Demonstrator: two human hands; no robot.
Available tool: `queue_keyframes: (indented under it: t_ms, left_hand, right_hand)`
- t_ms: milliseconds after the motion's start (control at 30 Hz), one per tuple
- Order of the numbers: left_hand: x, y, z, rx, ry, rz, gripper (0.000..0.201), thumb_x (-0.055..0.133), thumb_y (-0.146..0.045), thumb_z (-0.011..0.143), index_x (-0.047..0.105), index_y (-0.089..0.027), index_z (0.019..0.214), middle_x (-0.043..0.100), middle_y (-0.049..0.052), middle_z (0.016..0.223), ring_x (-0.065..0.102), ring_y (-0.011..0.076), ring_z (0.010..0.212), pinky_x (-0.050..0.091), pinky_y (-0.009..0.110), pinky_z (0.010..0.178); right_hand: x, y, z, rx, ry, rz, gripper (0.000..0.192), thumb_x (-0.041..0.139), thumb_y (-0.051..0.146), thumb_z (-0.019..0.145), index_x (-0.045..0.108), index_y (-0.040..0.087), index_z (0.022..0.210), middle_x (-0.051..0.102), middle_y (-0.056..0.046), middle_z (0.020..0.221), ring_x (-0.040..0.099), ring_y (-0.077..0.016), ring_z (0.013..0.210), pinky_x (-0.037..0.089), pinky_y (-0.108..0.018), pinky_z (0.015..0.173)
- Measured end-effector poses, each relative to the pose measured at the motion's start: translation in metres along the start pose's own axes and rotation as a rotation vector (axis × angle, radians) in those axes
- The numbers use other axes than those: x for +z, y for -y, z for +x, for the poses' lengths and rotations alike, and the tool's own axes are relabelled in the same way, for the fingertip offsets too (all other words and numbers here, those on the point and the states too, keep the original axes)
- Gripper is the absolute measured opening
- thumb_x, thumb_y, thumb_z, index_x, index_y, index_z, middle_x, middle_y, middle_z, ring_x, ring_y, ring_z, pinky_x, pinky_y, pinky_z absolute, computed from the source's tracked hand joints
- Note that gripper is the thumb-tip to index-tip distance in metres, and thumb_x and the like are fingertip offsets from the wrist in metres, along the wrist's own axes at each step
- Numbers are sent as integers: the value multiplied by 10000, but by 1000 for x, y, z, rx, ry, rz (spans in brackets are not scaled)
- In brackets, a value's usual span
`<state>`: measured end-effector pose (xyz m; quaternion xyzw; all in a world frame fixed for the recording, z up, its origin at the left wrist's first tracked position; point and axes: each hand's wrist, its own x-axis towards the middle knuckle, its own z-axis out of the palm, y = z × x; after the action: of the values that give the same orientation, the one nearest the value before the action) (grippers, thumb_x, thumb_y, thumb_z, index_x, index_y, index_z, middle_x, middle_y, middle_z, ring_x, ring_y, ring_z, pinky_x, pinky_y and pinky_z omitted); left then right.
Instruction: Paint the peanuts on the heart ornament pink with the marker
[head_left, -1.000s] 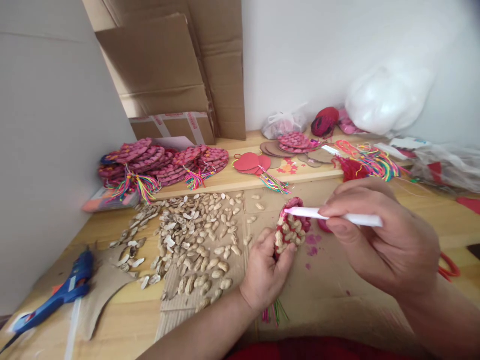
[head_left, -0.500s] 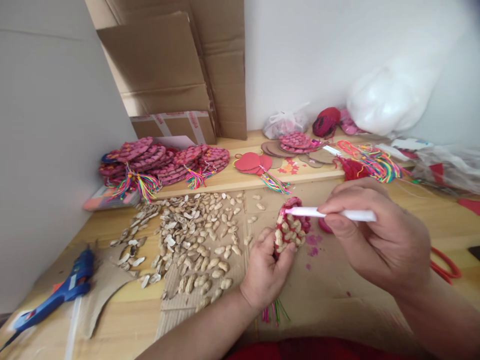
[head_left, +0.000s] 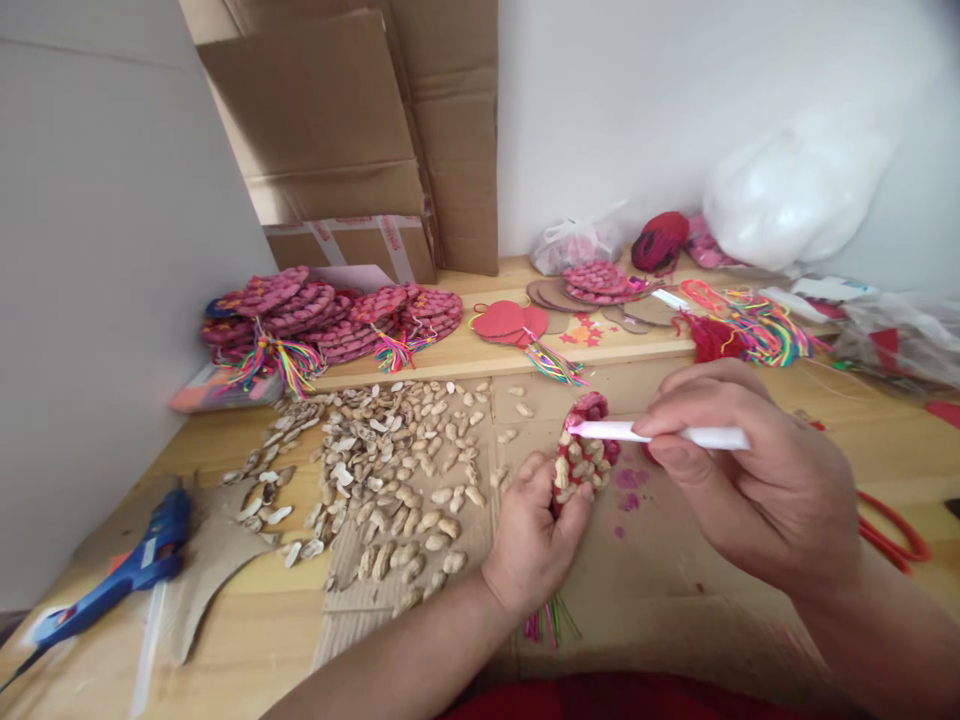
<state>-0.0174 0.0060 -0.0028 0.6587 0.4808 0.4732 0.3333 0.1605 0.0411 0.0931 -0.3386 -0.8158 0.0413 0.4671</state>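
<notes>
My left hand [head_left: 536, 540] is closed around the lower edge of a red disc covered with peanut shells [head_left: 581, 455], holding it tilted up above the cardboard. Part of the disc's rim is painted pink, while the lower shells are bare tan. Between the thumb and fingers of my right hand [head_left: 750, 460] is a white marker-like pen [head_left: 697, 437], its pink tip touching the shells on the upper left of the disc. A tassel of pink and green cords [head_left: 551, 620] hangs below my left hand. Behind the pen, a pink item is mostly hidden by my right hand.
Loose peanut shells [head_left: 405, 470] are spread over the cardboard sheet [head_left: 675, 620] on the left. A blue glue gun [head_left: 142, 560] lies at far left. Finished pink discs [head_left: 292, 310] with tassels, red paper circles [head_left: 510, 320] and colourful cords [head_left: 772, 325] sit along the raised back board.
The pen tip has shifted slightly down along the disc's upper left shells. My left hand keeps its grip, and the whole view has shifted a little.
</notes>
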Motion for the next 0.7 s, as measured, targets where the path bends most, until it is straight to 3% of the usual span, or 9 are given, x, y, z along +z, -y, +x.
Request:
queue_keyframes:
  t_ms: [233, 433, 633, 700]
  left_hand:
    - [0, 0, 1, 22, -18, 11, 133, 625, -162, 936, 593, -186, 809, 532, -6, 780, 529, 146, 721, 414, 249, 672]
    - [1, -1, 2, 14, -15, -2, 71, 615, -160, 936, 639, -185, 874, 589, 19, 824, 562, 166, 771, 438, 267, 718]
    - [0, -2, 2, 34, -29, 4, 159, 633, -155, 923, 579, -188, 778, 524, -9, 752, 526, 149, 716, 412, 256, 679]
    - [0, -3, 2, 40, -34, 9, 164, 635, -153, 922, 572, -190, 775, 522, -10, 750, 525, 148, 714, 408, 254, 675]
  right_hand:
    - [0, 1, -1, -6, 41, 44, 169, 658, 180, 880, 665, 271, 1023, 644, -4, 885, 602, -187, 908, 481, -362, 767]
    - [-2, -3, 0, 19, -27, -11, 193, 688, 166, 859, 663, 275, 1016, 653, 5, 847, 605, -194, 878, 476, -377, 786]
    - [-3, 1, 1, -76, 57, -21, 119, 665, 192, 888, 667, 243, 995, 664, -2, 832, 590, -189, 909, 474, -358, 796]
    - [-3, 2, 2, -87, 31, -45, 122, 674, 180, 881, 668, 234, 990, 671, -2, 823, 590, -190, 895, 474, -368, 806]
